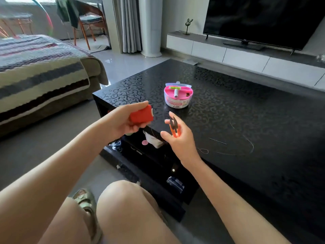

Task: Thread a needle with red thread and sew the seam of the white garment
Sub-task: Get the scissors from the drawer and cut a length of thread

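Note:
My left hand (123, 120) grips a spool of red thread (141, 115) above the near left corner of the black table (246, 111). A thin strand runs from the spool toward my right hand (179, 138), which holds small orange-handled thread snips (174, 126), blades pointing up. A needle (217, 141) lies flat on the table to the right of my right hand, with a loose curl of thread (246, 147) beside it. No white garment is clearly in view.
A pink round sewing kit box (178, 95) stands open on the table beyond my hands. A striped sofa (40, 71) is at the left, a TV (260, 20) on a low white cabinet at the back. My knees are in the foreground.

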